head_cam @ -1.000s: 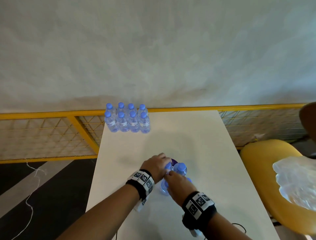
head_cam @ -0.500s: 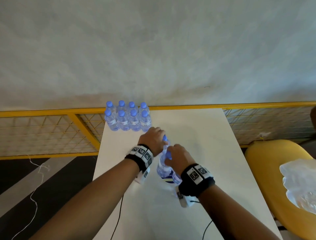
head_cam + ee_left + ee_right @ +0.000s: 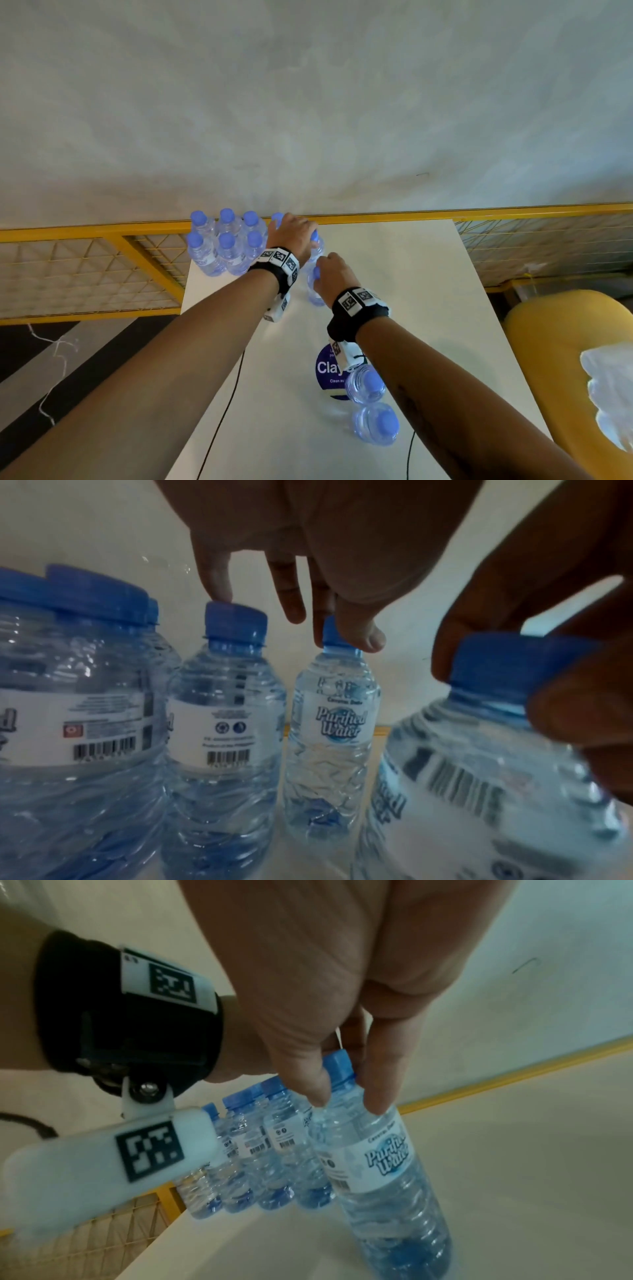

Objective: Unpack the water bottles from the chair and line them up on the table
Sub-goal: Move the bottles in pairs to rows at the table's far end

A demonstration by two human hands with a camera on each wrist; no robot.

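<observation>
Table [image 3: 411, 308]: held bottles [image 3: 313, 291] upright, caps up.

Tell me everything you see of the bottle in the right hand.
The bottle is small, clear, ribbed plastic, filled with water, with a blue cap and a white "Purified Water" label. It is roughly upright at the table's far end, just right of the grouped bottles. The right hand pinches its neck from above.
</observation>
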